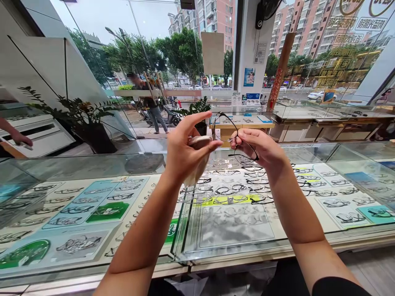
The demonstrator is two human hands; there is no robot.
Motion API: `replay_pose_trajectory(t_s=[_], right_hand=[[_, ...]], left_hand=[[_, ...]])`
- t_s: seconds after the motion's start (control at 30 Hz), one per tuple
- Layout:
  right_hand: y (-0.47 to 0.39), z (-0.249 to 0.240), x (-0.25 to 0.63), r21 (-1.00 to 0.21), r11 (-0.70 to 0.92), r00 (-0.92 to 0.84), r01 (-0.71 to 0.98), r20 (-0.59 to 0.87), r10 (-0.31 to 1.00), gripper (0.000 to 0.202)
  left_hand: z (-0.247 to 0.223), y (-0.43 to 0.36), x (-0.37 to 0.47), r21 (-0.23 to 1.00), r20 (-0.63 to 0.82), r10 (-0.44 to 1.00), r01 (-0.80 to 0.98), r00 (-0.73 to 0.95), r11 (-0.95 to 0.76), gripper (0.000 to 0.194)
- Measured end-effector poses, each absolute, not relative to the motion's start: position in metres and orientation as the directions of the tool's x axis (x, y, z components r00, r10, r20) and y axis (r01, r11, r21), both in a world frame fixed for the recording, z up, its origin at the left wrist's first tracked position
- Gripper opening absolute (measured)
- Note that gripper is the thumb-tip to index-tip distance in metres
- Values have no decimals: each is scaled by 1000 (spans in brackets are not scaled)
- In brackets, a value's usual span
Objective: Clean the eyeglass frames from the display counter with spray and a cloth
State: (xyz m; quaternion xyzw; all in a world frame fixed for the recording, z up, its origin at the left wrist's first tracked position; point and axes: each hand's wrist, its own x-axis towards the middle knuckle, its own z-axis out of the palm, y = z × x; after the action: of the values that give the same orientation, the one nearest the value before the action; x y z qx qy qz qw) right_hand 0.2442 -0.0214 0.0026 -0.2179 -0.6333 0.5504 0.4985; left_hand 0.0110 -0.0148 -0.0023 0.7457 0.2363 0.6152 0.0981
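My right hand (pixel 262 148) grips a pair of dark-rimmed eyeglasses (pixel 236 128) with fingertips and thumb, holding the frame tilted, one lens rim above the other. My left hand (pixel 182 144) is just left of the glasses, with a pale cloth (pixel 199 166) tucked in the palm and hanging below. Its thumb and index finger are spread apart, close to the upper rim of the frame. Whether the left fingertips touch the glasses I cannot tell. Both hands are raised above the glass display counter (pixel 236 246).
Rows of eyeglasses (pixel 230 189) lie under the counter glass, some on blue and green trays (pixel 108 211). A potted plant (pixel 92 131) stands behind the counter at left. Another person's hand (pixel 21 139) shows at the left edge. Further display cases (pixel 308 115) stand by the window.
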Motion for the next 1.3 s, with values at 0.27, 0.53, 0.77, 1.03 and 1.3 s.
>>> replay_pose_trajectory(t_s=[0.27, 0.53, 0.77, 1.03, 1.3], right_hand=[[-31, 6, 242, -924, 315, -450, -216, 380, 808, 31], [-37, 11, 246, -909, 395, -466, -135, 410, 784, 35], [-38, 10, 246, -905, 407, -434, -122, 418, 798, 31], [-35, 10, 246, -919, 351, -429, -179, 394, 813, 19], [-28, 8, 249, -933, 276, -516, -231, 358, 779, 15]], left_hand=[[2, -14, 6, 229, 909, 336, 379, 245, -897, 79], [6, -18, 2, 202, 896, 336, 408, 290, -890, 79], [7, -19, 2, 160, 904, 303, 419, 300, -894, 73], [7, -21, 3, 165, 918, 287, 393, 274, -905, 72], [6, -22, 6, 138, 917, 263, 383, 298, -913, 72]])
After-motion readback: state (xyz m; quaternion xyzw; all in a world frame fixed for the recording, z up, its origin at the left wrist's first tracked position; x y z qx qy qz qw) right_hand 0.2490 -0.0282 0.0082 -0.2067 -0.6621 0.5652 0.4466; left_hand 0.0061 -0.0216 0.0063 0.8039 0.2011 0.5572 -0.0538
